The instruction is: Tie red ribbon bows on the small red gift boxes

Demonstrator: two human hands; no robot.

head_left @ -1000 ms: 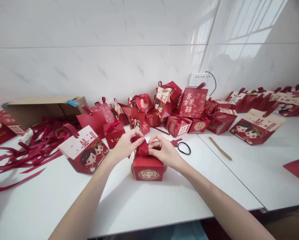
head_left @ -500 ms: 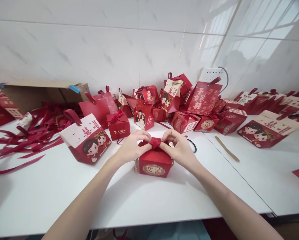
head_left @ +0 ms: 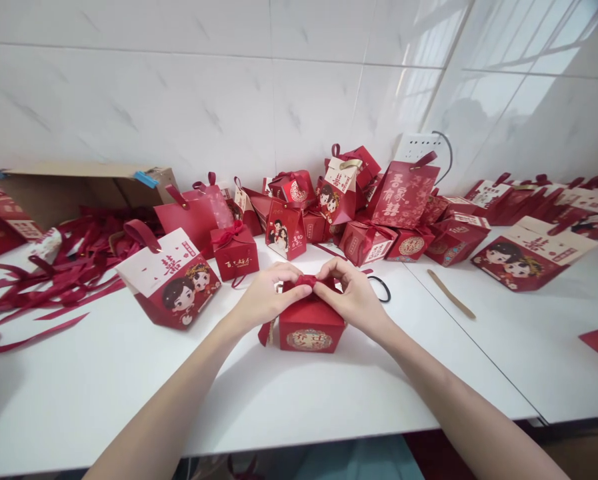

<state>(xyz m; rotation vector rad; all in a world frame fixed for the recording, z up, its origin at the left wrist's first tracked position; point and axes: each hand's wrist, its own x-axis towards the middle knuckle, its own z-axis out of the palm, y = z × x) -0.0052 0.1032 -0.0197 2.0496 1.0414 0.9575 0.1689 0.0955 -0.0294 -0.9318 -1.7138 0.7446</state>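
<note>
Head view: both hands pinch the ribbon on the box

Each grip is narrow and holding: the left hand (head_left: 269, 293) and the right hand (head_left: 353, 293) pinch the ribbon (head_left: 306, 281) on top of the box (head_left: 311, 331), thumbs almost meeting. They hide much of the ribbon, so whether it is knotted cannot be told. The box stands upright on the desk (head_left: 369, 400), its gold-patterned face toward the person. A ribbon end (head_left: 264, 333) hangs at the box's left side.

As a judgement, the ribbon could slip loose or sit crooked if one hand pulled harder than the other. Pressing down could dent the box, which looks like thin card. A sharp tug could slide or twist the box, and the ribbon end could then get trapped beneath it.

Left of the box leans a bag (head_left: 176, 283), close enough that an outward swing of the left arm could knock it. Behind the box stand a cube (head_left: 235, 259) with a bow and a pouch (head_left: 283, 230); farther behind it a pile (head_left: 339, 193) of red packages crowds any reach that way. Right of the box lie a black loop (head_left: 389, 293) and, farther out, a brown strip (head_left: 451, 295). Well left of the box, a tangle (head_left: 96, 243) of ribbons lies before a carton (head_left: 79, 175).
</note>
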